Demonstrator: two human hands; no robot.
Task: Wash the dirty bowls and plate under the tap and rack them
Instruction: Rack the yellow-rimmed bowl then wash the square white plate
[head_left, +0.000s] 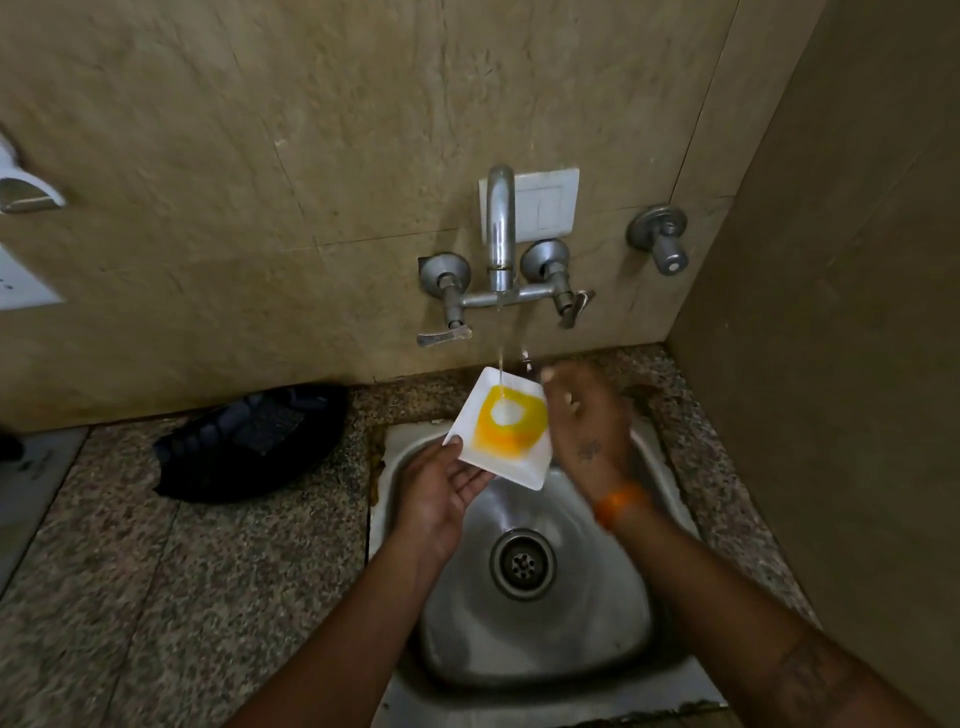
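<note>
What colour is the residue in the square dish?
Yellow-orange, ringing the white dish centre; head view.

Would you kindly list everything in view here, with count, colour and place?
dish: one, white, square, yellow residue inside, held tilted under the tap's stream over the sink
tap: one, steel, on the wall above the sink, water running
levers: two, steel, either side of the tap
valve: one, grey, on the wall right of the tap
switch plate: one, white, behind the tap
sink: one, steel, set in the counter
drain: one, steel, mid sink
counter: one, speckled granite, around the sink
rack: one, dark, on the counter left of the sink
left hand: holds the dish's near edge, thumb on top
right hand: beside the dish's right rim, blurred
wristband: one, orange, right wrist
</note>
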